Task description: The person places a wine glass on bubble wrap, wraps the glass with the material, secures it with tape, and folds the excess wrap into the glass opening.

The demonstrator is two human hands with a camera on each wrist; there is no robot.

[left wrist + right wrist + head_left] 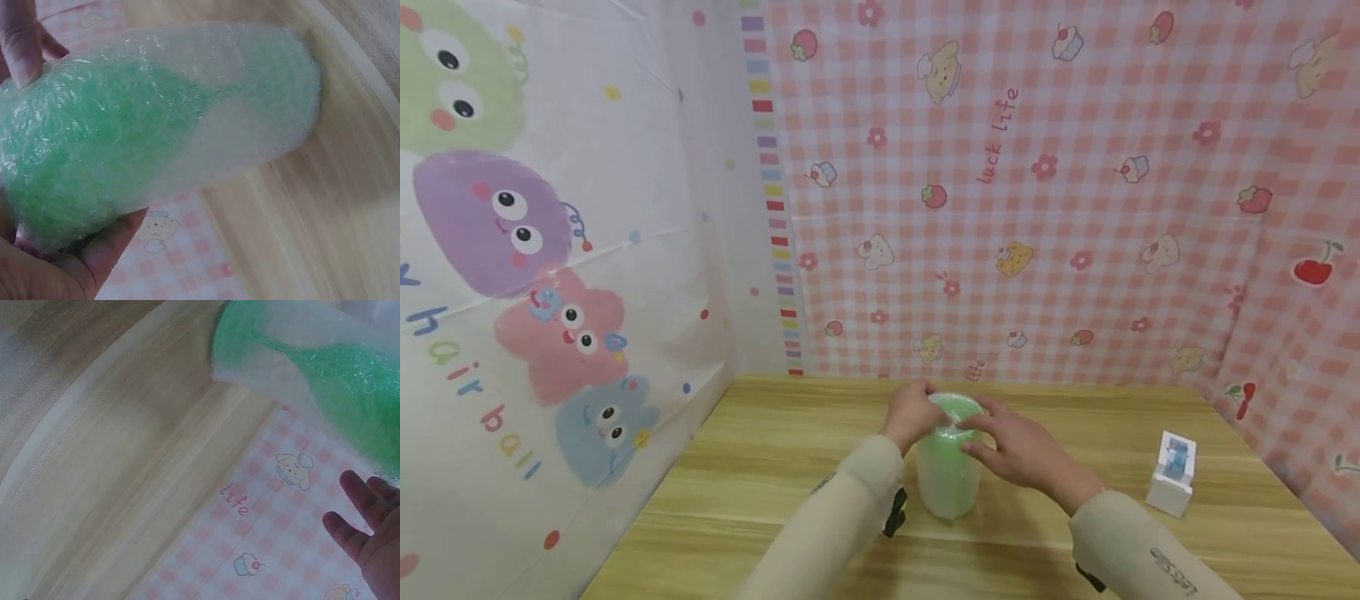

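A green stemmed cup in bubble wrap stands upright on the table, wide end up. Through the clear wrap the green narrows to a stem, then flares at the foot. My left hand grips the wrapped top from the left side, its fingers partly hidden behind. In the left wrist view that hand supports the wide end, and a finger of the other hand presses the wrap. My right hand reaches to the top from the right, fingers spread. The right wrist view shows its extended fingers beside the wrap.
A small white box with a light blue piece on top stands at the right of the wooden table. A pink checked cloth hangs behind, and a white cartoon-printed cloth hangs at the left.
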